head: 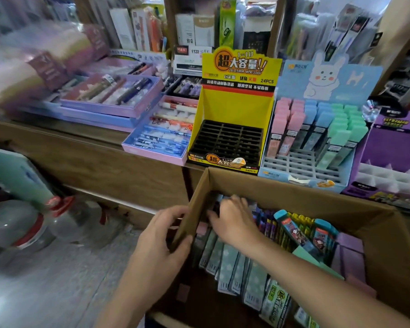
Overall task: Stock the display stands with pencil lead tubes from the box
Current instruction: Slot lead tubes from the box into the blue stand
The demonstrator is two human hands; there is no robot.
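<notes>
Counter (81, 147) edge carries the yellow stand (237, 110); your left hand (166, 230) grips the box (294, 192) wall, your right hand (232, 216) curls among tubes (232, 263), hold unclear.

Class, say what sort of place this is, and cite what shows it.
Probably a stationery shop: an empty yellow display stand, a blue stand of pastel tubes, and trays of pens.

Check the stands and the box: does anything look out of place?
The yellow stand holds no tubes; its black grid is bare. The blue stand has empty front rows. In the cardboard box, one teal-capped tube lies slanted across the others. Nothing looks spilled.
</notes>
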